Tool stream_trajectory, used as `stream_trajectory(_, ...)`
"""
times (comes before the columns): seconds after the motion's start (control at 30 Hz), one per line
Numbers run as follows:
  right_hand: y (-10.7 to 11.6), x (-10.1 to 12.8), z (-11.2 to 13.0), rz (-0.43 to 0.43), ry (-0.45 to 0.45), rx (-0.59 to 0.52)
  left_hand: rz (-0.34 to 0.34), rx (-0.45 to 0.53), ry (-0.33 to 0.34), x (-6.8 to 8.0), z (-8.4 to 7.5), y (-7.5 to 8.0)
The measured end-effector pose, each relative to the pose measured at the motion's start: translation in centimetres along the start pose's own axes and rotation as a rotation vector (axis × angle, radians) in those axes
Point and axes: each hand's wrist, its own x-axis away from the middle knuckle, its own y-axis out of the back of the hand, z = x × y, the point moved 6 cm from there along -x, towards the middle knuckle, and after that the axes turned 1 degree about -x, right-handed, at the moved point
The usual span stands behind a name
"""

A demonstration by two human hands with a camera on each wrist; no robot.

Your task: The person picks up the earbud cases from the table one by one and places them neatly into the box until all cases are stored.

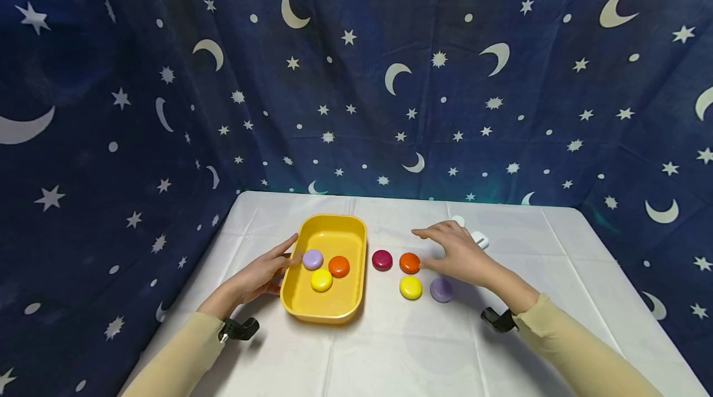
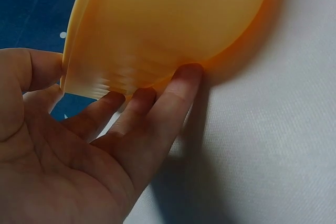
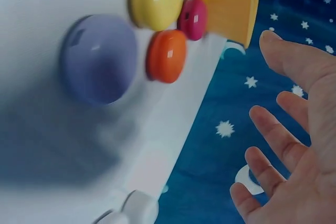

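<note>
In the head view, the person's left hand is gripping the left wall of a yellow, round-cornered, plastic-looking tray on a white-clothed table. Inside, three smooth round discs are lying loose: a pale lilac disc, a bright orange disc and, nearer, a lemon-yellow disc. Right of the tray, four more are resting: a dark red disc, a second orange disc, a second yellow disc and a dusky purple disc. The right hand is hovering beside them, holding nothing, partly hiding some white objects at the far right.

In the left wrist view, fingertips are touching the tray's outside, low down; an uneven upward push could be tipping it and sliding its discs together.

In the right wrist view, the right hand is spreading wide, clear of every disc. A low sweep of its thumb could be knocking the second orange disc into its neighbours, and smooth, curved surfaces could be slipping from a fingertip pinch.
</note>
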Motion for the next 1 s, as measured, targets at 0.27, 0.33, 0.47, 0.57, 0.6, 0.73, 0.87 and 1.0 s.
stream_trajectory(0.27, -0.5, 2.2, -2.0, 0.014, -0.004, 0.051, -0.003, -0.005, 0.008, 0.0, 0.0, 0.0)
stream_trajectory(0.33, -0.6, 2.7, -2.3, 0.015, -0.002, 0.062, 0.0, -0.001, 0.006, 0.0, 0.0, 0.0)
stream_trajectory(0.47, -0.7, 3.5, -2.8, 0.024, 0.003, 0.086, 0.006, 0.007, 0.001, -0.1, 0.1, 0.0)
stream_trajectory(0.57, -0.9, 4.0, -3.2, 0.024, 0.011, 0.093, 0.008, 0.007, 0.001, -0.1, 0.1, 0.0)
stream_trajectory(0.6, -1.0, 4.2, -3.3, 0.024, 0.011, 0.089, 0.008, 0.005, 0.001, -0.1, 0.1, 0.0)
stream_trajectory(0.73, -1.6, 4.8, -3.9, 0.041, 0.002, 0.052, 0.012, 0.002, -0.001, 0.0, 0.0, 0.0)
stream_trajectory(0.87, -2.6, 5.3, -4.7, 0.081, -0.032, 0.003, 0.022, 0.001, -0.003, 0.1, 0.0, -0.1)
stream_trajectory(1.0, -3.4, 5.5, -5.7, 0.119, -0.089, -0.04, 0.028, 0.004, -0.006, 0.1, 0.0, -0.1)
